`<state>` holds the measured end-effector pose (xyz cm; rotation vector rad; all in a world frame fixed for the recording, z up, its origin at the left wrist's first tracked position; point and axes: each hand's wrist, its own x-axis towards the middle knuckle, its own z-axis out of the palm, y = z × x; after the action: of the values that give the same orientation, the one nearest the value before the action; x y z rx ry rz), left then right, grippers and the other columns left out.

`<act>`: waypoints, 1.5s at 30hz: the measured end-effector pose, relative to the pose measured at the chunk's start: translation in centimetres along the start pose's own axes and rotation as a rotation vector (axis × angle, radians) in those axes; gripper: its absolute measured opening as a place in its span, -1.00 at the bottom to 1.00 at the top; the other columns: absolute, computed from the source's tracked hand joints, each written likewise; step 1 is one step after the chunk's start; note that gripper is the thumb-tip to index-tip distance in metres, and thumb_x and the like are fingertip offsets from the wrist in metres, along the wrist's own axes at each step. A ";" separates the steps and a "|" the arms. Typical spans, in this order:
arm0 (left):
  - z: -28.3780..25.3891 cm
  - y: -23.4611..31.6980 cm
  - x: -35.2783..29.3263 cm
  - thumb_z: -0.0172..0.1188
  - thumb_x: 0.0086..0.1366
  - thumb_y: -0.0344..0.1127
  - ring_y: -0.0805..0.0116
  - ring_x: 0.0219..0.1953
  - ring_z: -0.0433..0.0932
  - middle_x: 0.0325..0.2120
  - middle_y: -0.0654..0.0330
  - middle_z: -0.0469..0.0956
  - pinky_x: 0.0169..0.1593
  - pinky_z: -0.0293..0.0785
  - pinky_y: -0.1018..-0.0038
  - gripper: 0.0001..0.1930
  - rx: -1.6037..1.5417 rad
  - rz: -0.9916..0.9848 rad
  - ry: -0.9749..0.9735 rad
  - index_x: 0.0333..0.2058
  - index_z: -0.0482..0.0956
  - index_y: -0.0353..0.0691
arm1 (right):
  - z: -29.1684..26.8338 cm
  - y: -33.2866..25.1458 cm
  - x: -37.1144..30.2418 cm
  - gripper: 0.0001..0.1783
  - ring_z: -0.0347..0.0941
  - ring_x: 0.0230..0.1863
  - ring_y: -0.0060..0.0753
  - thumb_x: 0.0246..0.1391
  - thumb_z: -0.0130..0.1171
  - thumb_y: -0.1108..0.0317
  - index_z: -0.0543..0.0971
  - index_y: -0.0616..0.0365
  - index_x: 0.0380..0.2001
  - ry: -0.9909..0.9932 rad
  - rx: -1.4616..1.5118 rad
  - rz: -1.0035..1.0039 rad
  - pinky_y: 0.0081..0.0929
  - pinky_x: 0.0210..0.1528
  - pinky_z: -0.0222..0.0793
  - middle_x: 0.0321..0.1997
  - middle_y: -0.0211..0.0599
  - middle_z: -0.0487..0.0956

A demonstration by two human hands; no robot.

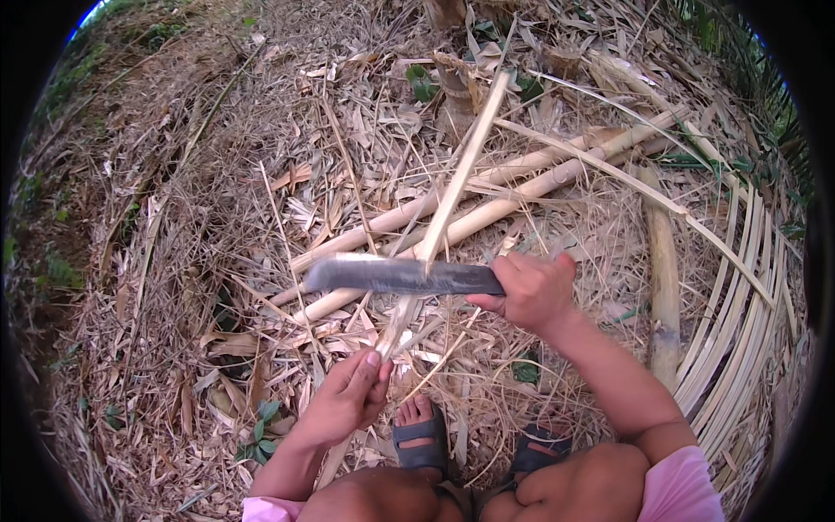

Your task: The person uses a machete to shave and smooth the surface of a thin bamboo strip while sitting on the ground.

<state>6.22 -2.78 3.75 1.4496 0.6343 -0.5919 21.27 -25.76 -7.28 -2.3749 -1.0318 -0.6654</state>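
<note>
My right hand [539,291] is closed round the handle of a machete [400,276], whose dark broad blade points left. The blade lies across a pale split bamboo strip [465,165] and seems to touch it; its tip is a little blurred. My left hand [355,387] grips that strip near its lower end, below the blade. From there the strip slants up and away to the right, its upper part above two bamboo poles [496,209] on the ground. The part of the strip directly under the blade is hidden.
A bundle of long split strips [735,322] lies curved at the right. Next to it is a short thick pole [663,278]. A cut stump [457,83] stands at the far side. Dry leaves and shavings cover the ground round my sandalled feet [422,435].
</note>
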 end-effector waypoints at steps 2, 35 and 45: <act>-0.3 -0.5 -0.1 -0.21 0.53 -0.06 0.62 -0.74 0.05 -0.68 0.44 0.16 -0.68 -0.04 0.61 -0.67 0.047 0.011 0.013 -0.35 0.35 -0.12 | 0.0 0.0 -0.3 -0.39 0.41 -0.76 -0.44 0.09 0.04 -0.35 0.43 -0.02 -0.63 -0.063 0.007 0.038 -0.43 -0.75 0.17 -0.69 -0.41 0.46; -1.4 -0.6 -2.5 -0.20 0.53 -0.09 0.63 -0.73 0.04 -0.67 0.42 0.19 -0.68 -0.04 0.60 -0.67 -0.099 -0.110 -0.017 -0.34 0.37 -0.16 | 0.3 -1.8 0.1 -0.37 0.45 -0.74 -0.40 0.16 -0.07 -0.37 0.52 -0.05 -0.59 -0.115 0.112 0.089 -0.39 -0.70 0.25 -0.69 -0.39 0.47; -1.0 -0.4 -2.8 -0.18 0.53 -0.09 0.65 -0.72 0.12 -0.67 0.43 0.23 -0.64 0.03 0.65 -0.65 0.053 -0.046 0.023 -0.38 0.38 -0.16 | 0.6 2.6 1.0 -0.36 0.42 -0.69 -0.39 -0.02 0.06 -0.42 0.47 -0.04 -0.66 -0.043 -0.036 -0.081 -0.29 -0.57 0.13 -0.71 -0.42 0.41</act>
<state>3.93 -1.86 5.47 1.4962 0.6756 -0.6330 24.02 -26.44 -7.69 -2.3990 -1.1487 -0.6700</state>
